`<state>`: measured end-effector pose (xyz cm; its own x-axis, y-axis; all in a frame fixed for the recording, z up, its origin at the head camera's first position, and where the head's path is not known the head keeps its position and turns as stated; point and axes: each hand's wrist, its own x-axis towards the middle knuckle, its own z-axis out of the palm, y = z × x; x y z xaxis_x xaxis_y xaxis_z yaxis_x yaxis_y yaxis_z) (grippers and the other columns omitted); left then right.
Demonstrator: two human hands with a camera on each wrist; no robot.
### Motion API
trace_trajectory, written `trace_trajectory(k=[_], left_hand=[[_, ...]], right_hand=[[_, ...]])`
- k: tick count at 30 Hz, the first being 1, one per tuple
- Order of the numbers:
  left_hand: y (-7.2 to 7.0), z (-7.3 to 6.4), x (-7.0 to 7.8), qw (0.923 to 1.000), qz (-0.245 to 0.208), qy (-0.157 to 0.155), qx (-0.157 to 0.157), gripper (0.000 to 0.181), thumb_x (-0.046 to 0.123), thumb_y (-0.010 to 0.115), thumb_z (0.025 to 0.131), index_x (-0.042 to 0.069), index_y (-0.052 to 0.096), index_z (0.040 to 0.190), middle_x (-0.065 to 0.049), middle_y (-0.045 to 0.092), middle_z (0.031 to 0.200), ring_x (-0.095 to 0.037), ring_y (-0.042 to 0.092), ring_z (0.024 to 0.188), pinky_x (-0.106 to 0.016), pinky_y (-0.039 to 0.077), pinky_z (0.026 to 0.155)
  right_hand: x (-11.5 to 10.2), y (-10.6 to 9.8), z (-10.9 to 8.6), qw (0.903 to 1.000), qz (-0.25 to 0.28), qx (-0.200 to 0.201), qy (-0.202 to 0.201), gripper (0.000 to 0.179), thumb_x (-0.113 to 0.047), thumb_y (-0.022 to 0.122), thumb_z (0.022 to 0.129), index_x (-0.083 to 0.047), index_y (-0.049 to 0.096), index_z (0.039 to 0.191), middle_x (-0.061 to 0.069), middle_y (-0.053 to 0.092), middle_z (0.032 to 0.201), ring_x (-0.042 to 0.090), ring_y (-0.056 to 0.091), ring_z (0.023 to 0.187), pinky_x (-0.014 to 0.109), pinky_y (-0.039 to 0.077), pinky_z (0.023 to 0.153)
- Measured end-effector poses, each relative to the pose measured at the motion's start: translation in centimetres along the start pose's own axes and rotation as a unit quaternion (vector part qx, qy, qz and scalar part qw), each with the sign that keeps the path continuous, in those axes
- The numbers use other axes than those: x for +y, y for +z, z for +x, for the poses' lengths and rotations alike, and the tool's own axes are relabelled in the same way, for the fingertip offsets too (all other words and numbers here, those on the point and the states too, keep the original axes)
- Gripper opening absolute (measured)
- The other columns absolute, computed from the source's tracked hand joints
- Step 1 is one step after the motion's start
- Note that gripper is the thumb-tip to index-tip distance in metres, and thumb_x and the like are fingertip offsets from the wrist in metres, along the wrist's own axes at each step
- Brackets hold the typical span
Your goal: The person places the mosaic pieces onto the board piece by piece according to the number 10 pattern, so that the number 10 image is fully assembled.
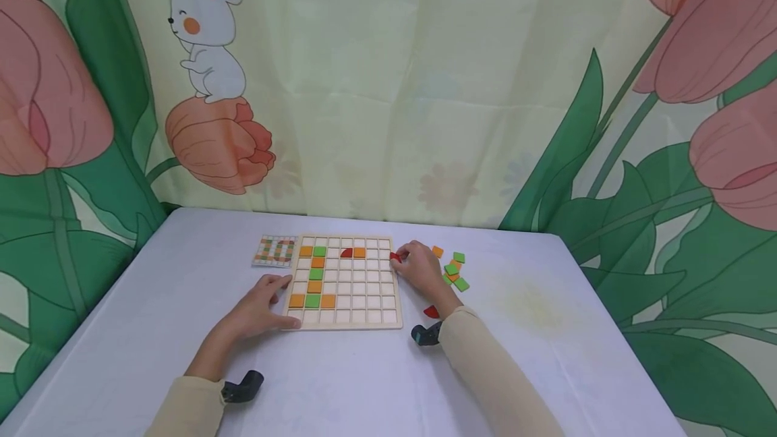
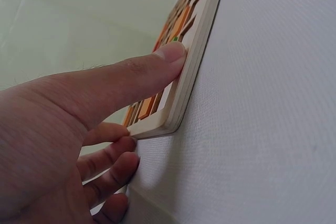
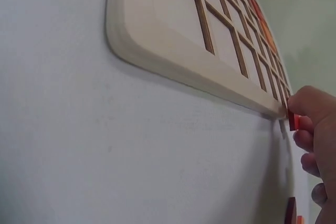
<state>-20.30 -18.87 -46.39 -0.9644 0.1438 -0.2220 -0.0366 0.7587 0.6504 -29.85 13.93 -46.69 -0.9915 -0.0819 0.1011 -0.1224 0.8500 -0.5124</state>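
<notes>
A wooden grid board [image 1: 359, 286] lies on the table, with orange and green square tiles and a red quarter-circle tile [image 1: 347, 253] in its cells. My left hand [image 1: 257, 309] holds the board by its near left corner. In the left wrist view the thumb [image 2: 170, 52] lies on the rim and the fingertips touch the left side. Over the board's right edge, my right hand [image 1: 420, 267] pinches another red tile [image 1: 395, 257] between thumb and forefinger. The right wrist view shows this red tile [image 3: 293, 120] beside the far corner, partly hidden by the fingers.
A pattern card [image 1: 274, 251] lies left of the board. Several loose green and orange tiles [image 1: 461, 284] are scattered, some overlapping, right of my right hand. One more red tile [image 1: 432, 312] sits near the right wrist. A printed curtain [image 1: 388, 86] hangs behind the table.
</notes>
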Motion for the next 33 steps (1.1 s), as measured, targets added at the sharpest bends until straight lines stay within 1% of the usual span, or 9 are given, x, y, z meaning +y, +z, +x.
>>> trace_trajectory(k=[3,11,15,18,22,31,33], left_hand=[[0.1,0.1,-0.1,1.0,-0.001,0.001,0.0,0.107,0.048,0.087,0.063,0.011,0.035,0.15,-0.014,0.041,0.136,-0.025,0.046,0.105,-0.032,0.042,0.074],[0.1,0.0,-0.2,1.0,-0.003,0.0,0.002,0.107,0.047,0.087,0.063,0.01,0.035,0.15,-0.014,0.041,0.136,-0.025,0.046,0.105,-0.032,0.042,0.074],[0.1,0.0,-0.2,1.0,-0.006,0.001,0.004,0.107,0.047,0.087,0.064,0.01,0.035,0.15,-0.014,0.04,0.137,-0.025,0.047,0.106,-0.032,0.042,0.074],[0.1,0.0,-0.2,1.0,-0.008,0.002,0.004,0.106,0.046,0.087,0.064,0.01,0.035,0.15,-0.014,0.04,0.138,-0.025,0.047,0.107,-0.034,0.043,0.076],[0.2,0.1,-0.2,1.0,-0.008,0.002,0.004,0.106,0.046,0.087,0.064,0.01,0.034,0.15,-0.013,0.04,0.139,-0.025,0.048,0.108,-0.035,0.044,0.078],[0.2,0.1,-0.3,1.0,-0.007,-0.002,0.006,0.107,0.046,0.087,0.064,0.011,0.035,0.15,-0.013,0.04,0.138,-0.025,0.047,0.107,-0.034,0.043,0.077],[0.2,0.1,-0.3,1.0,-0.006,0.002,0.004,0.107,0.047,0.087,0.064,0.01,0.034,0.15,-0.014,0.04,0.138,-0.026,0.047,0.106,-0.033,0.042,0.076]], right_hand=[[-0.2,0.4,0.1,0.9999,0.011,-0.004,-0.004,0.025,-0.029,0.073,0.085,-0.009,0.073,0.101,0.001,0.061,0.089,0.017,0.053,0.084,0.03,0.047,0.078],[-1.0,0.9,0.3,0.999,0.041,-0.016,0.006,0.023,-0.029,0.072,0.087,-0.011,0.074,0.102,0.001,0.066,0.099,0.018,0.056,0.096,0.035,0.048,0.089],[-1.4,1.0,0.2,0.9981,0.06,-0.016,-0.003,0.021,-0.026,0.073,0.087,-0.011,0.075,0.101,0.003,0.068,0.103,0.021,0.058,0.1,0.039,0.048,0.091],[-1.7,1.1,0.3,0.9977,0.064,-0.015,-0.013,0.021,-0.024,0.073,0.086,-0.01,0.076,0.102,0.005,0.07,0.106,0.023,0.059,0.104,0.04,0.047,0.094],[-1.9,1.4,0.4,0.9981,0.057,-0.014,-0.016,0.021,-0.022,0.072,0.087,-0.01,0.075,0.104,0.005,0.07,0.109,0.024,0.06,0.111,0.042,0.046,0.099],[-2.8,1.5,0.9,0.9978,0.06,-0.025,-0.011,0.019,-0.019,0.071,0.088,-0.008,0.075,0.104,0.006,0.07,0.108,0.023,0.061,0.109,0.041,0.046,0.098],[-3.1,1.5,0.9,0.9975,0.064,-0.031,-0.004,0.018,-0.018,0.07,0.088,-0.008,0.075,0.103,0.006,0.069,0.107,0.022,0.06,0.107,0.041,0.047,0.097]])
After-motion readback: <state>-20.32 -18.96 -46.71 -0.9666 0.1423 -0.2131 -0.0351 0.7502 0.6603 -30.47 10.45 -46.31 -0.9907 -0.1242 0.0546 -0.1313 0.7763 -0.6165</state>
